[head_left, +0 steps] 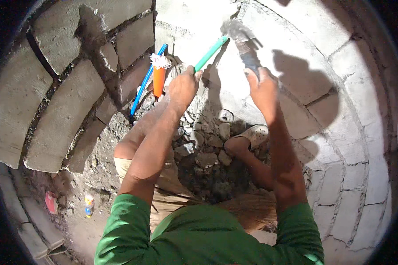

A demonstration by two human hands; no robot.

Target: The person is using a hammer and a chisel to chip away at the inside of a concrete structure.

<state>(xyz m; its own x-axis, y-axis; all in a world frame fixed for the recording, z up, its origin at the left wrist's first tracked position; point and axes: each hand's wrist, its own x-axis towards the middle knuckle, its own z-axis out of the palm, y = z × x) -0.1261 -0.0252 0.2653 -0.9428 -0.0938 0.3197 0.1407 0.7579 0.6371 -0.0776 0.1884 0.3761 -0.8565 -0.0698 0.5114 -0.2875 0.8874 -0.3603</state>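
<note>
My left hand (184, 89) is closed around the lower end of a slim green tube (212, 54), which slants up to the right against the pale block wall. My right hand (264, 89) grips the dark handle of what looks like a hammer (248, 56). Its grey head is smeared by motion and lies close to the tube's upper end; whether they touch I cannot tell. Left of my left hand, an orange tapered tube (159, 81) stands with white frayed material at its top. A long blue tube (142, 90) leans beside it.
Broken rubble (206, 145) lies between my legs, by my foot in a light clog (254, 135). Rough grey blocks (66, 117) with deep gaps form the left wall. A red wrapper (51, 202) and a small bottle (89, 205) lie on the dusty ground at lower left.
</note>
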